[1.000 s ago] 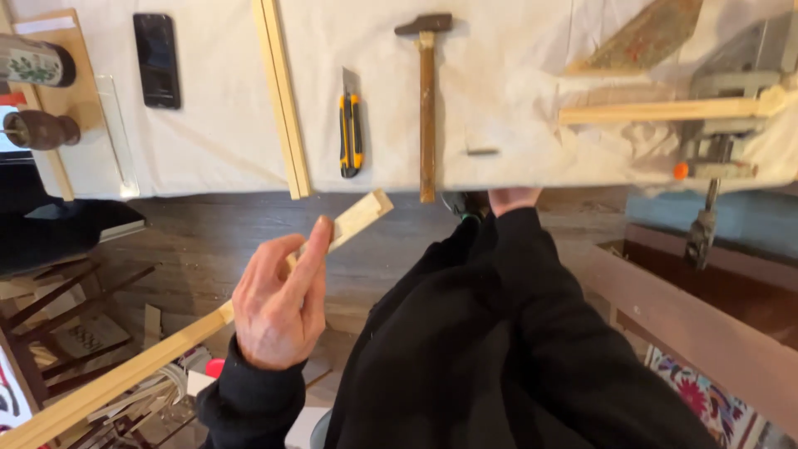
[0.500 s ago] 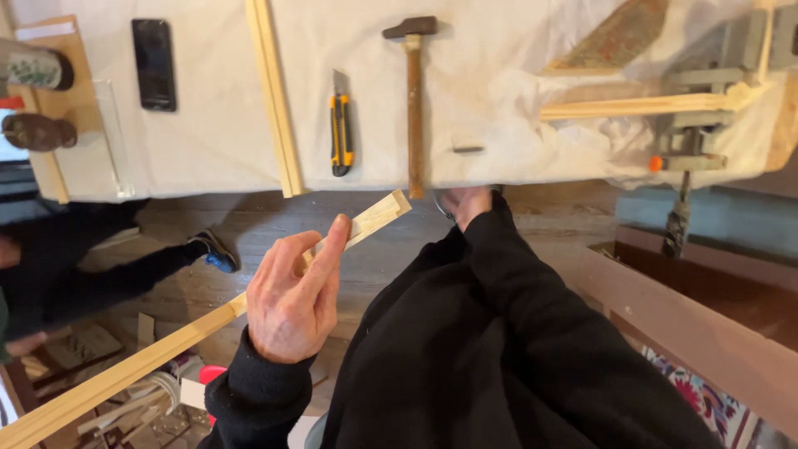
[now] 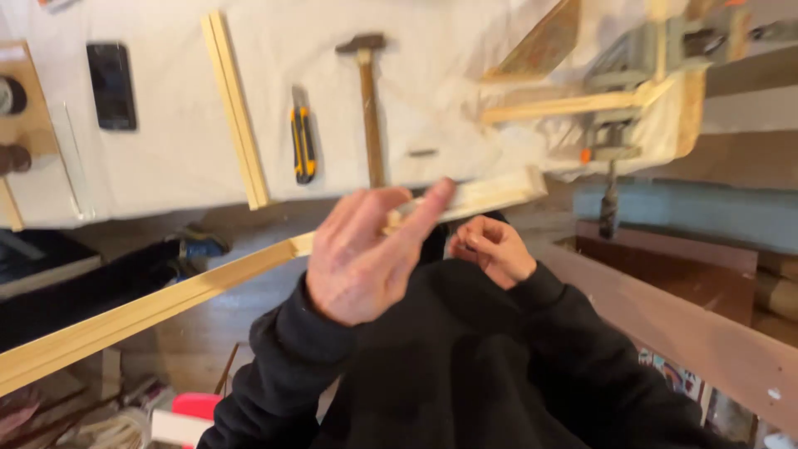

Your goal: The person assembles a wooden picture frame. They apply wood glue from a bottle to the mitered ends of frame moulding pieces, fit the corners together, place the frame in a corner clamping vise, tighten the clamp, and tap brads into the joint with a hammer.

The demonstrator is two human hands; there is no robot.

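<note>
Hands mid-frame over a black-sleeved lap, head view looking down. Left hand (image 3: 362, 258) raised, back of hand to camera, blurred w/ motion; fingers (image 3: 424, 208) pressed together and curled round a long pale wood strip (image 3: 191, 293), thumb side hidden so exact grip can't be told. Strip runs diagonal from bottom-left edge up to its cut end right of center, just under the bench edge. Right hand (image 3: 492, 249) sits lower, just beside the left, below the strip; fingers curled in loosely toward the palm, not touching the strip as far as visible, can't tell if anything small is pinched.

Bench (image 3: 174, 166) covered w/ white sheet across the top of frame. On it, L to R: dark phone (image 3: 111, 86) lying flat; two thin wood strips (image 3: 235, 108) side by side, angled, ends reaching the bench front edge; yellow-black utility knife (image 3: 302, 145); hammer (image 3: 367, 104) w/ wood handle, head away from the person. A wood piece held in a clamp (image 3: 615, 137) at the bench's right corner. Wooden board (image 3: 690, 333) runs diagonal at lower right. Floor below is dark planks.
</note>
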